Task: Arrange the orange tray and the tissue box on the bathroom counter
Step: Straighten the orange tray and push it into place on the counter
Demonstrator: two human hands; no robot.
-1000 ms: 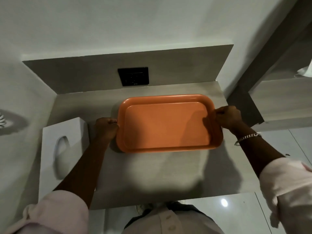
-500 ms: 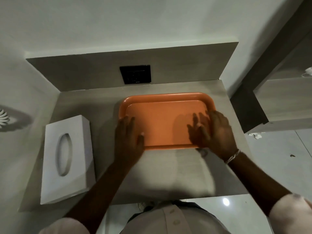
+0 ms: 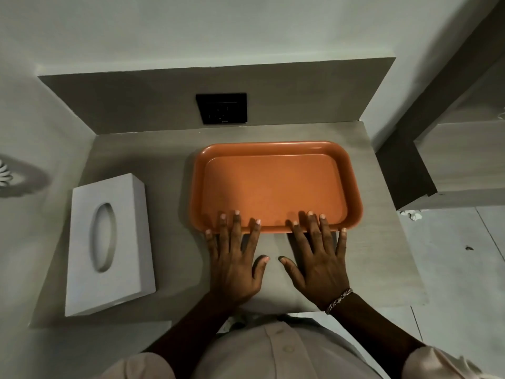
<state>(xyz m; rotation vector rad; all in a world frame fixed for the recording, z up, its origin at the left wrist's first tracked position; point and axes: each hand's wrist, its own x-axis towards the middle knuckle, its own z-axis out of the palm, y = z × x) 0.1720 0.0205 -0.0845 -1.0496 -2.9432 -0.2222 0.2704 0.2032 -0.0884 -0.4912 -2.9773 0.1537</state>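
The orange tray (image 3: 276, 184) lies flat and empty on the grey counter (image 3: 382, 255), toward the back right. My left hand (image 3: 235, 258) and my right hand (image 3: 318, 255) rest palm down on the counter just in front of it, fingers spread. The fingertips of both hands lie over the tray's near rim. Neither hand grips anything. The white tissue box (image 3: 109, 242) sits at the counter's left side, its oval slot facing up, well apart from my left hand.
A black wall socket (image 3: 222, 108) is set in the backsplash behind the tray. A dark door frame (image 3: 410, 165) and a ledge stand to the right. Tiled floor lies below the counter's right edge. A silver bracelet (image 3: 338, 300) circles my right wrist.
Both hands let go of the tray's short ends, passed over its inside, and now lie flat in front of its near rim. The tray sits closer to the back wall.
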